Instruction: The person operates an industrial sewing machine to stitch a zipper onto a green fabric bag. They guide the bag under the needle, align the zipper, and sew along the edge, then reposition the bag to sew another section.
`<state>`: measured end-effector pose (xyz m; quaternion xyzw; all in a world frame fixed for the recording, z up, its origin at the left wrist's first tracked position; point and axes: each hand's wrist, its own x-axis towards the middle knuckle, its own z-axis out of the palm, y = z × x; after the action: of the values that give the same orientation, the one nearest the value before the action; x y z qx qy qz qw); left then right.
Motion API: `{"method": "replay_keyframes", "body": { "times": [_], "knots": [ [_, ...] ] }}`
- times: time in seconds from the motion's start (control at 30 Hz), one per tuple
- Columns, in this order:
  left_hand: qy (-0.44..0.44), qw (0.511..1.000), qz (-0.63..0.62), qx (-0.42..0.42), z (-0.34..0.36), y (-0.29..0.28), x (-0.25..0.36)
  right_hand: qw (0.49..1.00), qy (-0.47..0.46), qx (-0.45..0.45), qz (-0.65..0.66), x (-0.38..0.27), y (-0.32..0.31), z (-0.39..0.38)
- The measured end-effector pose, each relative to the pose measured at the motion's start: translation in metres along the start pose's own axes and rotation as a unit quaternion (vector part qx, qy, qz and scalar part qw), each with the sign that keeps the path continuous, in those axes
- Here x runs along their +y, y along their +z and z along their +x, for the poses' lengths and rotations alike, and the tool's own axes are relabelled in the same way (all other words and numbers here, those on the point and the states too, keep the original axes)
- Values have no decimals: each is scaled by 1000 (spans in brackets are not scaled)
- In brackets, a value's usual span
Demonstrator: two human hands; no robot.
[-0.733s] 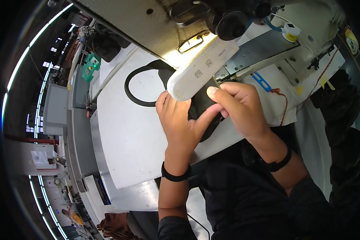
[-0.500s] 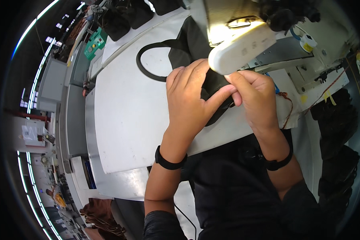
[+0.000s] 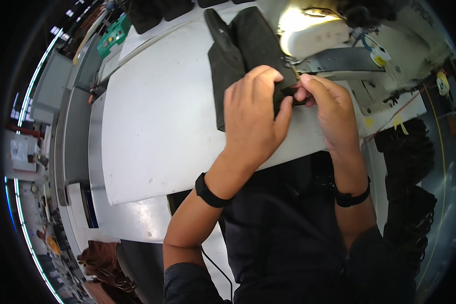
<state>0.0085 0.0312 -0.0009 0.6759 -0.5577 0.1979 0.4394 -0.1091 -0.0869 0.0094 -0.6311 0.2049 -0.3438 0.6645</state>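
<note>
A dark olive fabric bag (image 3: 258, 43) lies on the white tabletop, its right edge close under the head of a sewing machine (image 3: 316, 39). My left hand (image 3: 253, 111) rests on the bag, fingers a little bent and thumb held apart, without gripping it. At the bag's right edge, just below the machine's needle area, my right hand (image 3: 332, 106) is closed in a pinch on the fabric. A narrow brassy strip shows beside those fingertips; what it is cannot be made out. My right hand's fingers partly hide the pinched edge.
More dark bags (image 3: 175, 9) line the table's far edge. A green control box (image 3: 114, 35) stands at the far left. A small white bottle (image 3: 381, 58) sits by the machine, and dark pieces (image 3: 408, 162) hang at the right. Brown material (image 3: 109, 268) is piled at the lower left.
The bag has been turned and shifted, and its looped handle no longer shows. My hands have moved apart a little; the left thumb has come away from the right fingertips.
</note>
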Motion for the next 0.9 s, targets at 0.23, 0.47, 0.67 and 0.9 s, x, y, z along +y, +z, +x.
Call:
{"method": "replay_keyframes", "body": {
  "times": [0.23,0.47,0.67,0.9],
  "knots": [
    [24,998,61,21,7,1,1,986,107,-61,111,-10,-12,6],
    [88,994,66,21,7,-4,-7,989,93,-85,83,-5,-8,6],
    [100,993,41,44,12,1,-8,981,80,-48,167,5,5,1],
    [113,993,42,16,18,-5,-7,973,97,-10,207,7,12,0]
  ]
}}
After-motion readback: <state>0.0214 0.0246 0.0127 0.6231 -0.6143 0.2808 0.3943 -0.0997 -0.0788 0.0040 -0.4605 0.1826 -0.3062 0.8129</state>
